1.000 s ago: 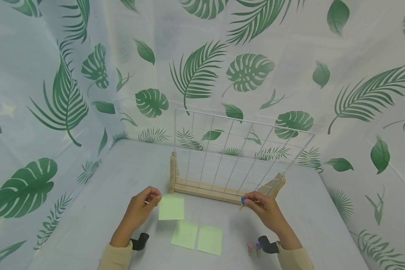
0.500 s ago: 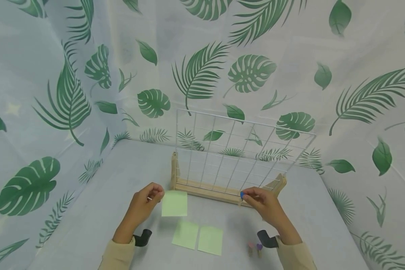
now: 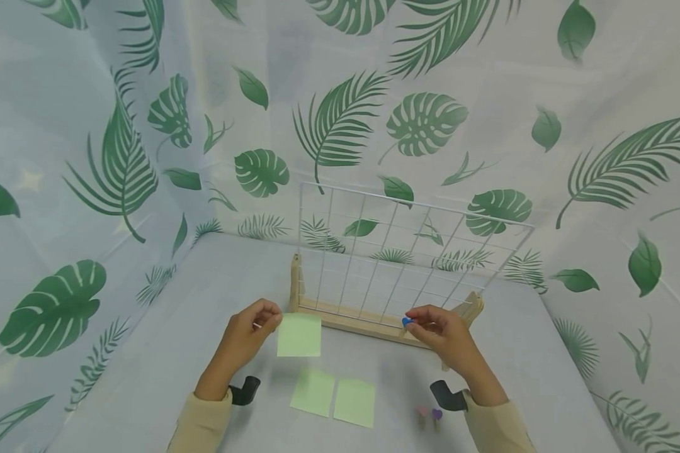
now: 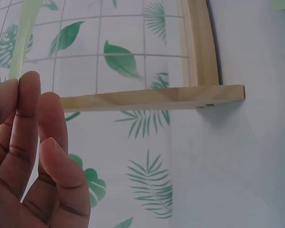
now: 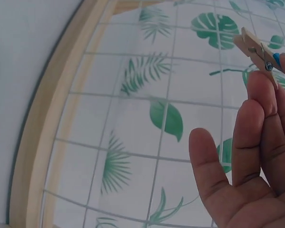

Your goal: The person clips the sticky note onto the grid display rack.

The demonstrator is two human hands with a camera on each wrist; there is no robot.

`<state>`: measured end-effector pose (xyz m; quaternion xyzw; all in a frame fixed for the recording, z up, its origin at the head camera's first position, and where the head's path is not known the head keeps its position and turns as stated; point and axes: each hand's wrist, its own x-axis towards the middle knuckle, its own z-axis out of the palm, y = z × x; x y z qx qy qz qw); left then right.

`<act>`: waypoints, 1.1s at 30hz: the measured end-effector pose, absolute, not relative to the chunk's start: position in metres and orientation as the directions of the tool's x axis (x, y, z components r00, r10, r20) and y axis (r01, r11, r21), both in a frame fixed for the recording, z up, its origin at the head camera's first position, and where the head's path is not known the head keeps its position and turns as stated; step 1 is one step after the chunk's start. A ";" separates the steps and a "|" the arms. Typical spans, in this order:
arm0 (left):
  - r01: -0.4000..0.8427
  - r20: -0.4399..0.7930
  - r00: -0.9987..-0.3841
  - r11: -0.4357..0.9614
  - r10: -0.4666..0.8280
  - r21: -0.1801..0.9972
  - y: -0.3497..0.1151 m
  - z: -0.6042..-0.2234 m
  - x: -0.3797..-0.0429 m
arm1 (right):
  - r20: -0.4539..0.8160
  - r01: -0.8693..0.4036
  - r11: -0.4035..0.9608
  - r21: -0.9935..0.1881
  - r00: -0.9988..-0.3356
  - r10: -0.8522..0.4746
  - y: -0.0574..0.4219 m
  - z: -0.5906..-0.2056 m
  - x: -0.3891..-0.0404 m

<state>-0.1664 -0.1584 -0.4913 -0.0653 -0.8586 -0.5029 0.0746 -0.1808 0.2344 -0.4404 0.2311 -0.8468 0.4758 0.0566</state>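
Observation:
Between thumb and forefinger my left hand (image 3: 250, 328) pinches a pale green sticky note (image 3: 299, 335) by its left edge, up off the table. Edge-on, the same note (image 4: 25, 38) shows in the left wrist view. My right hand (image 3: 443, 330) pinches a small wooden clothespin (image 5: 259, 50) with a blue heart (image 3: 408, 321) on it; its jaws point away from the fingers. Both hands are in front of a white wire grid (image 3: 385, 251) that stands on a wooden base (image 3: 362, 323).
Two more green sticky notes (image 3: 313, 392) lie side by side on the white table (image 3: 243, 264). Near the right wrist lie two clothespins, one with a pink heart (image 3: 422, 411) and one with a purple heart (image 3: 437, 414). Leaf-patterned cloth (image 3: 340, 119) surrounds the table.
My left hand has lifted the note a little higher, forward and to the right. My right hand has moved slightly forward with the clothespin. Both grips stay the same.

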 end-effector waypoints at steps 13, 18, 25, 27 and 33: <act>0.227 0.230 -0.972 0.488 0.055 0.843 -0.156 -0.478 -0.175 | 0.246 -0.372 0.408 -0.834 -0.912 -0.328 0.230 -0.426 -0.182; 0.283 0.283 -0.956 0.495 0.077 0.822 -0.155 -0.471 -0.180 | 0.251 -0.374 0.398 -0.838 -0.911 -0.327 0.229 -0.425 -0.184; 0.279 0.281 -0.957 0.503 0.075 0.818 -0.152 -0.462 -0.186 | 0.241 -0.359 0.380 -0.853 -0.915 -0.324 0.226 -0.424 -0.184; 0.272 0.274 -0.959 0.508 0.073 0.817 -0.152 -0.461 -0.187 | 0.241 -0.360 0.382 -0.852 -0.915 -0.325 0.225 -0.423 -0.184; 0.282 0.282 -0.956 0.510 0.080 0.813 -0.151 -0.459 -0.190 | 0.251 -0.373 0.400 -0.837 -0.912 -0.326 0.223 -0.417 -0.184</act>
